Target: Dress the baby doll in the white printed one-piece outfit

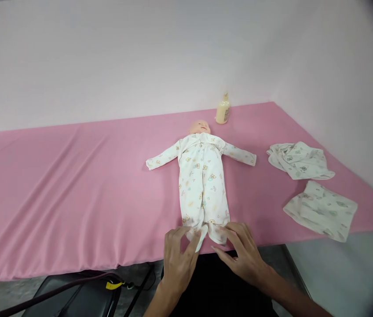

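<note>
A baby doll (200, 127) lies on its back on the pink-covered table, its head toward the wall. It wears a white, long-sleeved printed sleepsuit (202, 176), with both arms spread sideways. At the leg ends, near the table's front edge, my left hand (179, 257) touches the left leg's cuff with thumb and fingers apart. My right hand (242, 252) rests its fingertips on the other leg's cuff, its thumb spread away below. The doll's own hands and feet are covered by cloth.
A pale yellow pump bottle (222, 111) stands behind the doll's head. On the right lie a crumpled printed cloth (300, 160) and a folded printed cloth (321, 210). A pink sheet (107, 189) covers the table. A black chair (77, 293) and a cable are below the front edge.
</note>
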The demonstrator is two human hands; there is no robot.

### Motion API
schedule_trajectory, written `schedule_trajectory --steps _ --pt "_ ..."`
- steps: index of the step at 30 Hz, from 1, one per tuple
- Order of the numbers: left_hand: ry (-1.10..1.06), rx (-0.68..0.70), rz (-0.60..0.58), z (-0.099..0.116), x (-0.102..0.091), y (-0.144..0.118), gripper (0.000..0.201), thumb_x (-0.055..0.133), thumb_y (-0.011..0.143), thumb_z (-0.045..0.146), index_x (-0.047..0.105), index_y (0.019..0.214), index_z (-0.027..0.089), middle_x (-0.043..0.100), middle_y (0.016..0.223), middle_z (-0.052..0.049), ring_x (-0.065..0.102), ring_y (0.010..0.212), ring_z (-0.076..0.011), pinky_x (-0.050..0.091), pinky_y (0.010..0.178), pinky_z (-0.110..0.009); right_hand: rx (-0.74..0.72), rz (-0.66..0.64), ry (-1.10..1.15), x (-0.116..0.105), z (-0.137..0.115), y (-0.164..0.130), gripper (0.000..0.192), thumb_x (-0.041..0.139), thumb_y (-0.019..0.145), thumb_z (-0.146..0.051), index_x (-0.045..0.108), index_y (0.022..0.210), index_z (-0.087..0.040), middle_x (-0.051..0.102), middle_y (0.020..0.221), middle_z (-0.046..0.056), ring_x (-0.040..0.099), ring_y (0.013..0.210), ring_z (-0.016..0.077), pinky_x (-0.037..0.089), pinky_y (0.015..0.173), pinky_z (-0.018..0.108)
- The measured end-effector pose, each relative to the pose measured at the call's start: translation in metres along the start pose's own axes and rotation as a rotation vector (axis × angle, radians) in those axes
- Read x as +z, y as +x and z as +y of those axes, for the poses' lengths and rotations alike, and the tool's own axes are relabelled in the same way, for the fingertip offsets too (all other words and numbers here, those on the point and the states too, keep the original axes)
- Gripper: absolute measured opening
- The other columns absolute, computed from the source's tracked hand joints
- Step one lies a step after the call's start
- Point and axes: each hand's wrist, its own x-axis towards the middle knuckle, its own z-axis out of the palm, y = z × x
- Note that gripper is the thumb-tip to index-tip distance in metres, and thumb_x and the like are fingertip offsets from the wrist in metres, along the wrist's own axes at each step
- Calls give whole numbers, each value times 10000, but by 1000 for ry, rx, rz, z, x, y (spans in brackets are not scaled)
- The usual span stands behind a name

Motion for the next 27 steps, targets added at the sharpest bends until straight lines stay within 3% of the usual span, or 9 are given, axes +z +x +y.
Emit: schedule_trajectory --steps 4,8,12,18,21,27 --pt "-10 77 -13 10 0 17 438 690 794 56 632 1185 245 575 1106 -111 564 1008 -237 498 835 -419 -89 -42 -135 4 -4 12 419 649 826 -48 603 1228 -156 640 1021 113 577 951 243 497 820 424" --pt "-77 87 36 11 0 19 444 700 770 24 636 1169 208 581 1073 -108 562 981 -233 491 814 -416 -133 38 -108 6 -8 19 375 626 821 -2 631 1173 -131 654 966 110 581 915 225 508 793 397" --pt "-155 13 86 5 -2 7 451 641 789 -19 621 1193 180 583 1074 -116 562 977 -223 495 820 -412 -134 148 41 6 -8 10 472 608 796 44 594 1214 -175 642 960 83 581 920 202 523 801 399" --pt "-27 -12 -10 -1 -11 -21 379 663 783 8 650 1117 186 629 1058 -107 590 974 -240 487 845 -435 -154 153 127 7 0 -23 498 536 786 30 567 1230 -193 620 1041 92 600 968 219 542 833 468" --pt "50 -3 -33 -6 -15 -35 380 674 778 12 649 1115 186 648 1049 -104 602 971 -242 483 852 -434 -95 124 101 10 3 -35 449 543 795 16 582 1198 -178 609 1057 105 606 992 231 544 849 466" --pt "162 -175 -35 -8 -10 -45 525 683 814 102 547 1312 195 612 1170 -141 572 1084 -279 478 902 -447 121 141 -22 19 -2 -40 482 607 819 -39 531 1276 -174 597 1126 142 591 1062 266 540 862 461"
